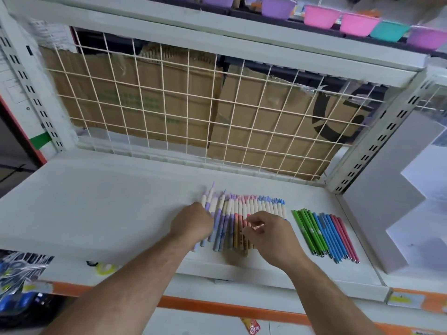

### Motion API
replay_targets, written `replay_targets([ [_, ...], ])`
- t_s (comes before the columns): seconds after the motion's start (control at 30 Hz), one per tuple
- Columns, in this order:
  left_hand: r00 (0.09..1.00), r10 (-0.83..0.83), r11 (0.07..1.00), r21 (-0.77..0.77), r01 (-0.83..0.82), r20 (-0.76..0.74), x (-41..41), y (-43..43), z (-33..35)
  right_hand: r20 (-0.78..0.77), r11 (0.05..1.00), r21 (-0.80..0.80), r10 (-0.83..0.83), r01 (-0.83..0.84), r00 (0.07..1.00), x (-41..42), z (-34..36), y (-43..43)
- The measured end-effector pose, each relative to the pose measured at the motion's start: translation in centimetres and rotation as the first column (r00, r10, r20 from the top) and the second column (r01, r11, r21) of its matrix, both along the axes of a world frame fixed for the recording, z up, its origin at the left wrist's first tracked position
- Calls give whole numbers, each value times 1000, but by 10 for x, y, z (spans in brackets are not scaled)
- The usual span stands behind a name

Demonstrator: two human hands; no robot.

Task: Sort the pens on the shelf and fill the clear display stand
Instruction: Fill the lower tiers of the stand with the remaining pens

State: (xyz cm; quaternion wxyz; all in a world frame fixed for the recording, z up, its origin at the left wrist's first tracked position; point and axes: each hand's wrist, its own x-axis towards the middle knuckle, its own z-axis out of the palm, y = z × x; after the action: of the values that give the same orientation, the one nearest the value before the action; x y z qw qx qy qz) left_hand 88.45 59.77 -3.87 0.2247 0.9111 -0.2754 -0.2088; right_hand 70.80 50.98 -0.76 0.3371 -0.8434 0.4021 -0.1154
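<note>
Centrally, on white shelf: row of cream-bodied pens lying side by side, caps toward twelve o'clock, running purple through pink to blue from nine o'clock side to three o'clock side. Left hand knuckles-up at row's nine o'clock end, fingers curled together over purple pens, tips hidden, so actual clamping impossible to tell. Right hand over row's middle, thumb and forefinger pinched close above pink pens, other fingers loosely bent; whether a pen sits between them, cannot tell. Just at three o'clock of row, apart from it: second group of slim pens, green, then blue, then pink, slanting slightly. Behind, at twelve o'clock: white wire grid with cardboard boxes behind it. Above, on upper shelf: pink, purple and teal tubs. No clear display stand visible.
</note>
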Motion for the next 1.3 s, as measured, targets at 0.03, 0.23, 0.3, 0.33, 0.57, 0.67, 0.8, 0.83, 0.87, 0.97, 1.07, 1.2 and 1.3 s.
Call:
replay_targets([
  [0.03, 999, 13, 1000, -12, -13, -32, 1, 1, 0, 3, 1000, -4, 0, 0, 1000, -2, 1, 0],
  [0.23, 960, 109, 967, -197, -162, -258, 5, 5, 6, 12, 1000, -22, -10, 11, 1000, -17, 5, 3],
  [0.3, 951, 93, 949, -262, -174, -294, -2, 5, 11, 28, 999, -31, -25, 26, 999, -22, 6, 5],
  [0.33, 946, 83, 939, -292, -180, -314, -7, 5, 13, 42, 999, -26, -36, 37, 998, -24, 6, 6],
  [0.57, 885, -137, 875, -473, -101, -444, -58, -7, 29, 156, 996, -11, -90, 93, 984, -37, 16, 11],
  [0.67, 872, -198, 853, -517, -72, -448, -79, -15, 31, 233, 991, 37, -133, 128, 963, -44, 23, 8],
  [0.8, 829, -284, 832, -553, -37, -482, -106, -26, 36, 325, 976, 145, -204, 164, 923, -57, 30, -2],
  [0.83, 820, -312, 825, -564, -16, -480, -112, -29, 37, 341, 971, 163, -219, 172, 914, -62, 31, -6],
  [0.87, 812, -342, 816, -579, 6, -474, -120, -33, 39, 354, 966, 184, -235, 179, 905, -69, 32, -11],
  [0.97, 784, -408, 795, -604, 53, -468, -145, -46, 47, 379, 961, 222, -243, 167, 893, -93, 37, -25],
  [1.07, 796, -410, 793, -605, 70, -445, -176, -66, 52, 418, 952, 271, -249, 142, 874, -122, 42, -44],
  [1.2, 786, -423, 769, -637, 49, -451, -227, -100, 54, 450, 936, 317, -289, 152, 845, -168, 49, -81],
  [1.3, 775, -449, 750, -659, 56, -445, -271, -128, 61, 481, 937, 329, -273, 117, 833, -205, 58, -112],
])
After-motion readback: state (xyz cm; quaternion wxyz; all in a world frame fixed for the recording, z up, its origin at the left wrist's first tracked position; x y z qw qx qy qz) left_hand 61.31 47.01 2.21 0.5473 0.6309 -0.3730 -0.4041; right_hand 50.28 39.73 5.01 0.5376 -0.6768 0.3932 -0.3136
